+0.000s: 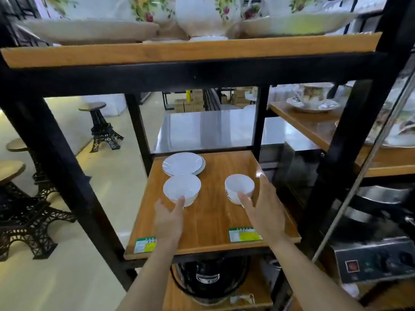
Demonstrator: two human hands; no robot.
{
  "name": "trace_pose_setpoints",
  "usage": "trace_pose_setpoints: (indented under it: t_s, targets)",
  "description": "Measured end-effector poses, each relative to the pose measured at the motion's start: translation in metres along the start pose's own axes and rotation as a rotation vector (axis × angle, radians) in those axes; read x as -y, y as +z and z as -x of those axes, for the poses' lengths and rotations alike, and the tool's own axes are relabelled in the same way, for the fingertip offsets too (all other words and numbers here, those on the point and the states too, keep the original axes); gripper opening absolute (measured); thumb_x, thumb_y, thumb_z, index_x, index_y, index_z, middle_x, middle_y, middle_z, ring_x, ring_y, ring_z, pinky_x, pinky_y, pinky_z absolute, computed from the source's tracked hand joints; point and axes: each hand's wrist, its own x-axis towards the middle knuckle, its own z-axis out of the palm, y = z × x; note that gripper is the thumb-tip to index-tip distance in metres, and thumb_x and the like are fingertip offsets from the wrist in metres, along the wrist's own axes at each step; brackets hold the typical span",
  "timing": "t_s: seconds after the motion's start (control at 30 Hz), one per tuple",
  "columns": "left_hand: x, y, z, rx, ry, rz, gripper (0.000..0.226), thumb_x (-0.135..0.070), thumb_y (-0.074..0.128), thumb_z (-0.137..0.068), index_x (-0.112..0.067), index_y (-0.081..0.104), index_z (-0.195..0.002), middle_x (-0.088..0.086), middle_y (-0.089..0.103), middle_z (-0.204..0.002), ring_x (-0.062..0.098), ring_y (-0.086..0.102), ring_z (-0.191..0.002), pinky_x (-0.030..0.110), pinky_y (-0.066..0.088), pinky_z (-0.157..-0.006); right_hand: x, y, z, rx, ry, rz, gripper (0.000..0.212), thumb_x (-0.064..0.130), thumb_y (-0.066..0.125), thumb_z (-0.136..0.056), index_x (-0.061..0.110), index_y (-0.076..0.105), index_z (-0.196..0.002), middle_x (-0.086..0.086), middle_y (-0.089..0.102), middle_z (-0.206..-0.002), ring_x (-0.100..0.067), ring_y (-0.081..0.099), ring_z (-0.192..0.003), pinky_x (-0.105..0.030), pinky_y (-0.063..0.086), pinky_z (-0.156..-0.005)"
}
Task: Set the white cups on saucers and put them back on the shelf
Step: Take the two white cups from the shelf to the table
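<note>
At 9 o'clock we see black tower-shaped stools [27,212] on the pale floor, outside the rack [350,140]. On the wooden shelf [215,223], at 12 o'clock of its board, lies a small stack of white saucers [183,163], bare. Just in front of them, nearly touching their near rim, stands the left cup [182,189], directly on the wood. Our left hand [168,221] reaches in from 7 o'clock, fingers spread, with the thumb tip against the cup's near wall; the hand is not clamped on it, and whether the other fingers touch we cannot tell.

At 3 o'clock of that cup, well apart from it, stands the right cup [239,188], upright, also on bare wood, with a small dark mark on its side. Our right hand [265,212] comes in from 5 o'clock and lies around the cup's right side, thumb on the near wall and fingers behind it; how firmly it grips we cannot tell. Two green-and-yellow labels [244,234] sit on the shelf's front edge.

On the shelf above [193,52], at 12 o'clock, stands flowered china [202,16]. At 2 o'clock, on a neighbouring shelf, a flowered cup and saucer [313,101] stand together. Below, at 6 o'clock, sits a black appliance [208,279].
</note>
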Motion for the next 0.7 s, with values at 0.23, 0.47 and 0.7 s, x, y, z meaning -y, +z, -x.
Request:
trace_pose_setpoints:
  t_s: [0.23, 0.47, 0.7]
  targets:
    - [-0.005, 0.007, -0.002, 0.144, -0.259, 0.341, 0.018, -0.021, 0.053, -0.092, -0.007, 0.051, -0.104, 0.013, 0.055, -0.095, 0.025, 0.057, -0.085, 0.036, 0.052, -0.053, -0.004, 0.011, -0.009, 0.211, 0.386, -0.335, 0.044, 0.054, 0.045, -0.088, 0.018, 0.051, -0.113, -0.001, 0.062, -0.099, -0.016, 0.060, -0.089, -0.034, 0.052, -0.079]
    - [-0.012, 0.009, -0.001, 0.136, -0.274, 0.409, 0.020, -0.013, 0.046, -0.096, -0.002, 0.054, -0.081, 0.008, 0.054, -0.102, 0.026, 0.051, -0.110, 0.046, 0.055, -0.082, 0.007, -0.005, -0.021, 0.501, 0.684, -0.634, 0.034, 0.035, 0.044, -0.097, 0.004, 0.056, -0.102, -0.016, 0.061, -0.101, -0.021, 0.064, -0.076, -0.026, 0.053, -0.059]
    - [-0.006, -0.003, 0.003, 0.000, -0.170, 0.507, 0.035, -0.013, 0.045, -0.096, -0.006, 0.044, -0.061, 0.005, 0.046, -0.077, 0.018, 0.048, -0.093, 0.023, 0.050, -0.076, 0.014, 0.002, 0.001, 0.390, 0.700, -0.792, 0.044, 0.034, 0.037, -0.099, 0.007, 0.042, -0.133, -0.011, 0.058, -0.089, -0.019, 0.063, -0.079, -0.027, 0.055, -0.068]
